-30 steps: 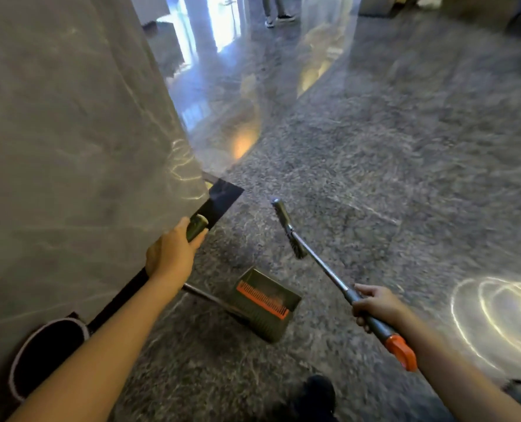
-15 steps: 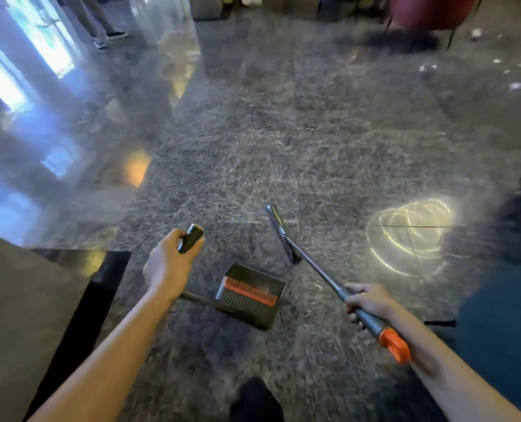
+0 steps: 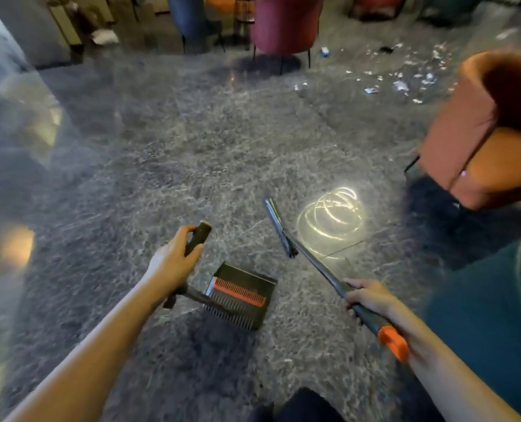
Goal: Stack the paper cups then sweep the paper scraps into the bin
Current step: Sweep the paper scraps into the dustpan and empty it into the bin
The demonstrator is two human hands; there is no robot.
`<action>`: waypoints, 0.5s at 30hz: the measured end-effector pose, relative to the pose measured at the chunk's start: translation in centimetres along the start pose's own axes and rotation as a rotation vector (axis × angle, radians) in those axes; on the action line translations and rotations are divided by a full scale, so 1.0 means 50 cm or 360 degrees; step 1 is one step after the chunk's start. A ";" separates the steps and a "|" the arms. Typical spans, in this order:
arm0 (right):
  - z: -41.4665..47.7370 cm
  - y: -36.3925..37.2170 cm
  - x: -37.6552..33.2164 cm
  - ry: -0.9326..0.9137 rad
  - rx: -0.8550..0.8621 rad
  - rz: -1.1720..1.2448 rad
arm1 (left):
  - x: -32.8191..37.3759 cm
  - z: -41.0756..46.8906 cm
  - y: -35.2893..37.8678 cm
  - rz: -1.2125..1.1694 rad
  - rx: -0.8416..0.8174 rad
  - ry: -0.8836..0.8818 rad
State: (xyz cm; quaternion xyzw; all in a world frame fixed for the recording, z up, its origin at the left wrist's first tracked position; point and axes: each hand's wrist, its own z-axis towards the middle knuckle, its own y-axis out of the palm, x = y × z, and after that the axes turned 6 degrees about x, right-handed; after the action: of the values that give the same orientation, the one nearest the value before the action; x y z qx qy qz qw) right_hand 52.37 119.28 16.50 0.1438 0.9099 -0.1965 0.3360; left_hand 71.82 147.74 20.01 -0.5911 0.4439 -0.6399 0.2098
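My left hand (image 3: 174, 263) grips the dark handle of a long-handled dustpan (image 3: 241, 295), whose black pan with an orange comb hangs just above the floor in front of me. In my right hand (image 3: 367, 296) is the grey shaft of a broom (image 3: 311, 260) with an orange end cap. Its narrow head points forward and left, off the floor. White paper scraps (image 3: 401, 83) lie scattered on the dark marble floor at the far right, well ahead of both tools. No paper cups and no bin are in sight.
An orange armchair (image 3: 478, 141) stands close on the right, and a teal seat (image 3: 490, 315) is at my right elbow. A pink chair (image 3: 283, 24) and a blue one (image 3: 189, 19) stand at the back. A white scrap (image 3: 104, 36) lies far left. My dark shoe (image 3: 302, 406) shows below.
My view has swung right, away from the grey wall and black bin, and the chairs and scattered scraps have come into sight. Both hands hold the same tools as before.
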 end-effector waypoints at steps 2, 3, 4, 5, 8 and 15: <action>0.053 -0.015 -0.060 -0.0015 0.0044 0.0018 | 0.031 0.106 -0.003 0.0122 -0.0060 0.0135; 0.080 -0.026 -0.089 -0.0021 0.0066 0.0036 | 0.046 0.158 -0.003 0.0159 -0.0067 0.0193; 0.109 -0.036 -0.119 -0.0024 0.0079 0.0064 | 0.060 0.211 -0.001 0.0175 -0.0064 0.0240; 0.141 -0.046 -0.146 -0.0026 0.0079 0.0081 | 0.073 0.264 0.003 0.0179 -0.0060 0.0275; 0.245 -0.071 -0.226 -0.0014 0.0068 0.0139 | 0.114 0.430 0.027 0.0205 -0.0021 0.0330; 0.530 -0.158 -0.472 0.0032 0.0126 0.0246 | 0.255 0.841 0.103 0.0138 0.0072 0.0316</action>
State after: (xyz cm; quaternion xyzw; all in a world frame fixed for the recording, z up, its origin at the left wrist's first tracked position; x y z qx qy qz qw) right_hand 81.27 97.21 15.83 0.2288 0.8909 -0.2043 0.3351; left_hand 107.41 121.48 19.18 -0.5003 0.4730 -0.6955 0.2056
